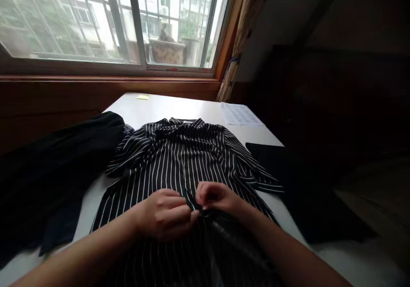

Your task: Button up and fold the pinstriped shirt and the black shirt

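A black shirt with white stripes (179, 159) lies spread front up on the white table, its collar toward the window and its short sleeves out to either side. My left hand (169, 214) is closed on the front edge of the shirt, fingers curled. Right beside it, my right hand (214, 197) pinches the same front edge between thumb and fingers. Between the hands the placket is lifted a little. Whether a button sits in the fingers is hidden. Below my hands the lower front falls partly apart, dark and blurred.
Dark clothes (64, 163) are heaped at the left of the white table (188, 103). A black folded cloth (297, 188) hangs over the right side. Toward the back are a yellow note (143, 97) and a printed sheet (241, 114), below the window and curtain (238, 43).
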Tool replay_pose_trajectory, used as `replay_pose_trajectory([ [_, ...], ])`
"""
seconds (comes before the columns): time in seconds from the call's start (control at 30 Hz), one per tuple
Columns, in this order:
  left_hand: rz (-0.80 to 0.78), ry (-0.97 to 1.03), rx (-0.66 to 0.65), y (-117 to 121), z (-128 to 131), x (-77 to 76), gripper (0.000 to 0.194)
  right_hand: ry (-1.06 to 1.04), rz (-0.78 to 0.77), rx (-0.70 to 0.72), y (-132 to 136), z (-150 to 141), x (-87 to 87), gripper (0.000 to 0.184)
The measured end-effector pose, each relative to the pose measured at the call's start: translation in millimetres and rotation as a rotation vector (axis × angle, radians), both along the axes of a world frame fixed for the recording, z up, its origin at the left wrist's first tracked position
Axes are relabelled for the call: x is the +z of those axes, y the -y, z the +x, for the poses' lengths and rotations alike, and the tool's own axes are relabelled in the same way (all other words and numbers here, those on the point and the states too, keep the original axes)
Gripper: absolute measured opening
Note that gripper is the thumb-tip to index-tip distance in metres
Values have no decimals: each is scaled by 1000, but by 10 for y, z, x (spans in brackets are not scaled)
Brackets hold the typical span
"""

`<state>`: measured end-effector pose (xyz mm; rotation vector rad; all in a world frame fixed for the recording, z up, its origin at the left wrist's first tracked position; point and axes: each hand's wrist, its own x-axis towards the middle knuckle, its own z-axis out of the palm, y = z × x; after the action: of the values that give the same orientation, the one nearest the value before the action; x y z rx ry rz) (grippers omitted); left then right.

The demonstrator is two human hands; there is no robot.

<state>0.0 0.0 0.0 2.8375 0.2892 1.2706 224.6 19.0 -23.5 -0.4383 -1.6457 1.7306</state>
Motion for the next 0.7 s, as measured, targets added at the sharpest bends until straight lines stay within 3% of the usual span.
replay_pose_trajectory([
  [0.2, 62, -36, 0, -44, -25, -62, 33, 89, -136, -15, 26, -4, 11, 22],
  [0.43, 85, -75, 36, -37, -48, -77, 30, 260, 15, -43, 5, 10, 73, 19],
  [0.7, 108, -150, 69, -62, -66, -75, 28, 311, -55, -38, 27, 19, 98, 27],
])
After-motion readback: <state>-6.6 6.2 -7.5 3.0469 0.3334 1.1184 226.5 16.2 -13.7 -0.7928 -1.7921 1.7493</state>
